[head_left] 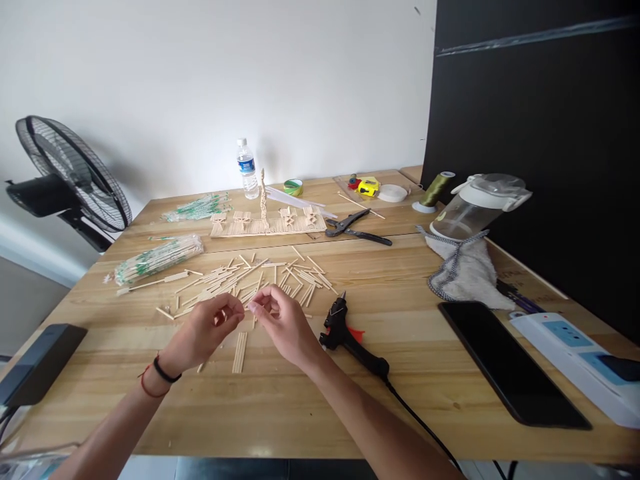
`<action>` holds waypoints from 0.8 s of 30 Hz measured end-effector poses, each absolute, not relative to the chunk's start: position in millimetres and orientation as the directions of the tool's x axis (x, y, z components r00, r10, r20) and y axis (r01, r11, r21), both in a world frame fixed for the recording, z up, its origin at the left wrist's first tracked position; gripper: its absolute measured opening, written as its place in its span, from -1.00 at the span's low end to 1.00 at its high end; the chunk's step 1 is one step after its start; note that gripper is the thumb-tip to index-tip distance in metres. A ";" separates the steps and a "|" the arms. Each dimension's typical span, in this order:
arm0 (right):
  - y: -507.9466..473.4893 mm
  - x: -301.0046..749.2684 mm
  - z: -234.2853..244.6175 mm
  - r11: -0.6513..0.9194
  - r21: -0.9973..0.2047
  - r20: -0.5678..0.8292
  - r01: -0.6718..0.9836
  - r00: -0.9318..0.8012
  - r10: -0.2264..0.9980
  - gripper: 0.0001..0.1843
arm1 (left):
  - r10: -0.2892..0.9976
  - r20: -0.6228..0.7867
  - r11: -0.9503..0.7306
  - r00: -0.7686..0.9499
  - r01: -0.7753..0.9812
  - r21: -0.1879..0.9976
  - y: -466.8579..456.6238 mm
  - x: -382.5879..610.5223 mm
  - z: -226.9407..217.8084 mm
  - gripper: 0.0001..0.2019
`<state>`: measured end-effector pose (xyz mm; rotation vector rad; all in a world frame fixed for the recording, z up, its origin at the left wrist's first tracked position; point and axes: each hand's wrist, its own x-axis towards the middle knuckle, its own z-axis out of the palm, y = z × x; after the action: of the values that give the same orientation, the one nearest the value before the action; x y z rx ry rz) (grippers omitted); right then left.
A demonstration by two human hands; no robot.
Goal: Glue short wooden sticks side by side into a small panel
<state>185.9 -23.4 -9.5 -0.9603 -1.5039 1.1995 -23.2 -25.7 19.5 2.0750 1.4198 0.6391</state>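
Note:
My left hand (207, 328) and my right hand (281, 322) hover side by side over the wooden table (320, 400). Both are pinched, fingertips almost meeting; together they seem to hold a short thin wooden stick (246, 308), hard to make out. Below them lies a small glued row of sticks (239, 351). Just behind is a scattered pile of cut sticks (260, 277). A black hot glue gun (345, 332) lies right of my right hand. Farther back stands a stick model on a flat stick base (267, 223).
Two bags of chopsticks (157, 259) lie at the left; a black fan (70, 177) stands beyond. Black pliers (357, 227), a water bottle (246, 168), tape rolls, a thread spool, a jug (477, 203) on a cloth, a phone (510, 363) and a power strip (580, 360) fill the right.

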 end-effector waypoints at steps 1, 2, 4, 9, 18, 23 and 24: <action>-22.0 186.0 -12.1 0.208 -0.978 0.195 0.033 -0.231 0.953 -0.89 | 0.943 0.089 -0.295 0.321 0.681 0.670 -25.5 -24.3 17.5 -0.75; -20.5 186.2 -14.7 0.205 -0.977 0.188 0.055 -0.225 0.956 -0.87 | 0.946 0.098 -0.292 0.309 0.680 0.672 -25.5 -26.1 15.6 -0.76; -17.5 186.8 -19.6 0.200 -0.974 0.174 0.102 -0.217 0.960 -0.76 | 0.952 0.123 -0.288 0.281 0.681 0.673 -26.3 -31.6 12.5 -0.76; -12.4 188.8 -27.2 0.212 -0.956 0.167 0.203 -0.217 0.962 -0.59 | 0.955 0.170 -0.292 0.242 0.686 0.667 -34.7 -51.1 11.9 -0.77; -16.3 185.5 -35.1 0.368 -0.827 0.234 0.425 -0.335 0.913 -0.67 | 0.921 0.184 -0.376 0.344 0.656 0.655 -20.3 -60.7 17.9 -0.78; -20.4 180.7 -36.5 0.385 -0.734 0.234 0.559 -0.324 0.917 -0.89 | 0.874 0.178 -0.448 0.453 0.607 0.656 7.7 -50.7 19.3 -0.76; -21.1 179.6 -36.8 0.378 -0.723 0.229 0.578 -0.316 0.921 -0.86 | 0.864 0.170 -0.458 0.475 0.599 0.657 12.3 -49.4 19.7 -0.75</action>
<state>179.6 -21.1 -36.8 -1.2856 -2.0123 0.7028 -49.4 12.3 19.7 2.2062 1.2093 0.6734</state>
